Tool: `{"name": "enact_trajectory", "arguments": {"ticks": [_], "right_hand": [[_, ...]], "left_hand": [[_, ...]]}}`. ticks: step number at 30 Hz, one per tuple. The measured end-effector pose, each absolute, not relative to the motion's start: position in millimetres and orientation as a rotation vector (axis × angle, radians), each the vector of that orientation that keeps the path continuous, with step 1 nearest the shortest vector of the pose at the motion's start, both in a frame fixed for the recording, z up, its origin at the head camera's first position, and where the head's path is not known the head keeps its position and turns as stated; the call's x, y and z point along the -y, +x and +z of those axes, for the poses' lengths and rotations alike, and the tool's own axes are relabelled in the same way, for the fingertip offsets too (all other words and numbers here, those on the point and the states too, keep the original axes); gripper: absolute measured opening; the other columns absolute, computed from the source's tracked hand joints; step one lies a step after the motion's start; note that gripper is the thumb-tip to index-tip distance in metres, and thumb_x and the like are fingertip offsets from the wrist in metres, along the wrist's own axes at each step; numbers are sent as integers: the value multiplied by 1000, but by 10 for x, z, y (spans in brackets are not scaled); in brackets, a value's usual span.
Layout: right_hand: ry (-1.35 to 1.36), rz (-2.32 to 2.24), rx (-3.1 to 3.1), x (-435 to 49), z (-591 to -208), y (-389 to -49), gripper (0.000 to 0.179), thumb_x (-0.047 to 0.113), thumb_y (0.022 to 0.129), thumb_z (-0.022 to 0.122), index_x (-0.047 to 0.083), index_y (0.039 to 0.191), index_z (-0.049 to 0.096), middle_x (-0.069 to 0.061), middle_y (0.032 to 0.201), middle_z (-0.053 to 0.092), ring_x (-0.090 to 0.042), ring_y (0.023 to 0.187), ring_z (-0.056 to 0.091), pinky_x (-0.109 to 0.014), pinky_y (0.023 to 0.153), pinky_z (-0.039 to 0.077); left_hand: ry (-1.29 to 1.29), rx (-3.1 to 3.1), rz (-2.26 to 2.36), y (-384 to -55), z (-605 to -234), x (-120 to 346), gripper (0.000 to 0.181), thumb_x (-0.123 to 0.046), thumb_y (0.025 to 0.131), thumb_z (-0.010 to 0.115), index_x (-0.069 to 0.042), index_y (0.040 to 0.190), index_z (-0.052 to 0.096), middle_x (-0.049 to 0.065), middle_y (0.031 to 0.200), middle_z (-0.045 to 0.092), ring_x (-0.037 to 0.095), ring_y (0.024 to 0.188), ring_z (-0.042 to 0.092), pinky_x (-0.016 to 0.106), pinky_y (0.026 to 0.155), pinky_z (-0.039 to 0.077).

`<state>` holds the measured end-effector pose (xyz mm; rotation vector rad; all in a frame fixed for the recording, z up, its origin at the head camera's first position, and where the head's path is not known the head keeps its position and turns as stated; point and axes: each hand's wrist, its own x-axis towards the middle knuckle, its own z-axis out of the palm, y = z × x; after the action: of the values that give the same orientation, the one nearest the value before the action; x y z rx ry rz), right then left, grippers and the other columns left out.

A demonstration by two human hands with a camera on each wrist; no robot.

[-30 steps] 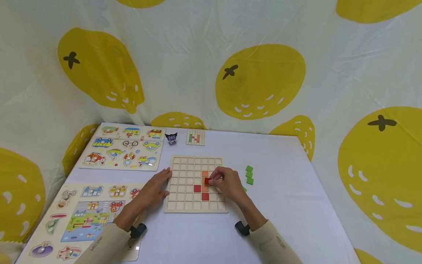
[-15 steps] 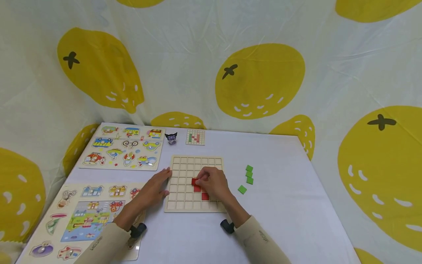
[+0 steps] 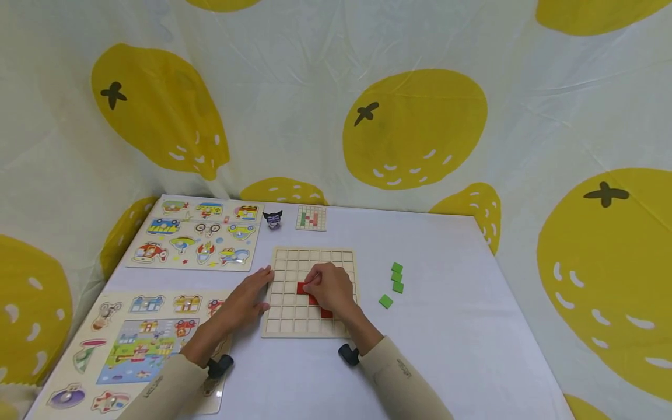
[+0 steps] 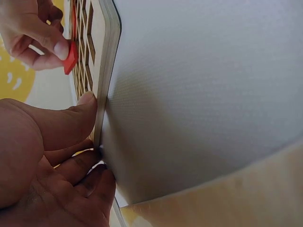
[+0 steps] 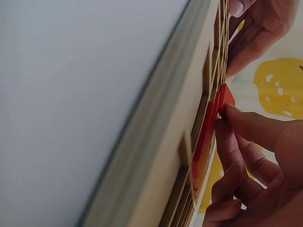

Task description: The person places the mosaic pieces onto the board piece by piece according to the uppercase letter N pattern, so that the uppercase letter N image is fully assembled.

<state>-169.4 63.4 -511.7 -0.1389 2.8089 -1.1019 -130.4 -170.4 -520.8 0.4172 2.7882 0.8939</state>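
Note:
A wooden grid board (image 3: 286, 333) lies on the white table. My right hand (image 3: 332, 287) is over its middle and pinches a red square tile (image 3: 301, 287) between thumb and fingers. In the right wrist view that red tile (image 5: 227, 100) is tilted at the grid's surface; whether it sits in a cell I cannot tell. Two more red tiles lie in the grid, one (image 3: 326, 313) partly covered by the hand. Orange tiles seen earlier are hidden under the hand. My left hand (image 3: 241, 303) rests against the board's left edge, thumb (image 4: 85, 116) touching the rim, fingers spread.
Several green tiles (image 3: 397, 278) lie to the right of the board. Behind it are a small pattern card (image 3: 311, 219) and a dark-eared figurine (image 3: 273, 220). Two picture puzzles, one at the back (image 3: 194, 236) and one nearer (image 3: 157, 344), occupy the left side.
My right hand has moved left across the board with the red tile, from the orange tiles to a cell left of them. The left hand has stayed put.

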Motion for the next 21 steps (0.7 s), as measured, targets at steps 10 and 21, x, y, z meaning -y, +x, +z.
{"name": "enact_trajectory", "arguments": {"ticks": [10, 21], "right_hand": [[-98, -989, -2828, -582, -5110, -1743, 13, 18, 89, 86, 23, 83, 75, 7, 69, 65, -13, 68, 60, -29, 55, 45], [-155, -956, -2852, -584, -5134, -1748, 12, 18, 90, 83, 23, 85, 74, 6, 72, 63, -12, 70, 58, -27, 54, 44]], "left_hand": [[409, -2786, 902, -1313, -5232, 1707, 81, -2, 94, 78, -1, 163, 37, 18, 175, 29, 42, 163, 25, 61, 131, 27], [431, -2797, 905, -1297, -5223, 1705, 79, -2, 94, 77, 0, 163, 38, 19, 174, 29, 43, 162, 26, 61, 130, 27]]}}
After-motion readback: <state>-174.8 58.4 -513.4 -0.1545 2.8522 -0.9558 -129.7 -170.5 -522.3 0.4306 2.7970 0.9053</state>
